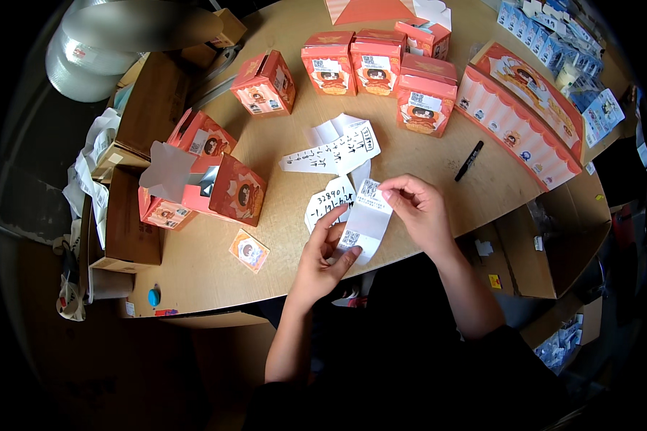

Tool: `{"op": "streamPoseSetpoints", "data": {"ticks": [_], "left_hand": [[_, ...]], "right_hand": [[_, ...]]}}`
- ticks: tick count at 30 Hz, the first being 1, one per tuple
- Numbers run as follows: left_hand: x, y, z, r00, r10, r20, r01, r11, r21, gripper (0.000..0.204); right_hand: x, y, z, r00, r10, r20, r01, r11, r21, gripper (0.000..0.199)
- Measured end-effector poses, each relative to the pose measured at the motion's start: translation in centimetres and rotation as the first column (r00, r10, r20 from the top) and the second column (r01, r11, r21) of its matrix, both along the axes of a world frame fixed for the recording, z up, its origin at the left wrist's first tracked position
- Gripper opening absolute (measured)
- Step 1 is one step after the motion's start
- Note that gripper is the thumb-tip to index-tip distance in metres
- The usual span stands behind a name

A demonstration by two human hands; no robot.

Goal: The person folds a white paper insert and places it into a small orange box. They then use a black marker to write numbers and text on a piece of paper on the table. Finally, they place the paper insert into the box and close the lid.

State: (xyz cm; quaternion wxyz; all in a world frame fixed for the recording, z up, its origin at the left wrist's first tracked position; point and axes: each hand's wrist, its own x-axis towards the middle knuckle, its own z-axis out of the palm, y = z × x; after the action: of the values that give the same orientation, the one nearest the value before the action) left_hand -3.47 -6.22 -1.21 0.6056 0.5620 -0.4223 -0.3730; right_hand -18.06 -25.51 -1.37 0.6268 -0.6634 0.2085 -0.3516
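Between my two hands, over the near edge of the wooden table (194, 287), is a white strip of code stickers (369, 219). My left hand (322, 262) grips its lower end, thumb on top and fingers behind. My right hand (418, 210) pinches the upper corner between thumb and forefinger. Two square codes show on the strip, one near each end. Just beyond lie handwritten paper scraps, a larger one (338, 152) and a smaller one (325, 206) partly covered by my left fingers. A small printed card (249, 251) lies to the left of my left hand.
Several red illustrated boxes stand around the table, including an open one (239, 190) at left and a closed one (425, 100) at back. A long red box (517, 118) and a black marker (469, 161) are at right. Cardboard cartons (543, 241) flank the table; a blue cap (154, 297) sits near-left.
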Motion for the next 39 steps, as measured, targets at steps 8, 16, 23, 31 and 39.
{"op": "streamPoseSetpoints", "data": {"ticks": [8, 16, 23, 31, 39], "left_hand": [[1.0, -0.8, -0.2, 0.997, 0.012, -0.073, -0.011, 1.0, 0.008, 0.064], [0.4, -2.6, 0.5, 0.995, 0.052, -0.079, -0.052, 0.999, 0.004, 0.063], [0.9, -3.2, 0.2, 0.997, 0.019, -0.077, -0.008, 0.99, 0.143, 0.048], [2.3, -5.7, 1.8, 0.999, 0.032, -0.022, -0.031, 0.999, 0.035, 0.065], [19.4, -16.5, 3.1, 0.546, 0.773, 0.325, -0.732, 0.628, -0.263, 0.093]], "right_hand": [[0.8, -0.1, 0.2, 0.979, -0.205, -0.009, 0.181, 0.884, -0.43, 0.021], [-0.2, 1.5, -0.8, 0.992, -0.127, -0.025, 0.091, 0.825, -0.558, 0.032], [-0.4, 1.9, 0.1, 0.982, -0.177, 0.066, 0.169, 0.669, -0.724, 0.032], [-2.8, 2.1, 0.0, 0.912, -0.278, 0.301, 0.409, 0.598, -0.689, 0.025], [-5.4, 0.5, -4.4, 0.965, -0.262, 0.011, 0.262, 0.965, -0.01, 0.033]]}}
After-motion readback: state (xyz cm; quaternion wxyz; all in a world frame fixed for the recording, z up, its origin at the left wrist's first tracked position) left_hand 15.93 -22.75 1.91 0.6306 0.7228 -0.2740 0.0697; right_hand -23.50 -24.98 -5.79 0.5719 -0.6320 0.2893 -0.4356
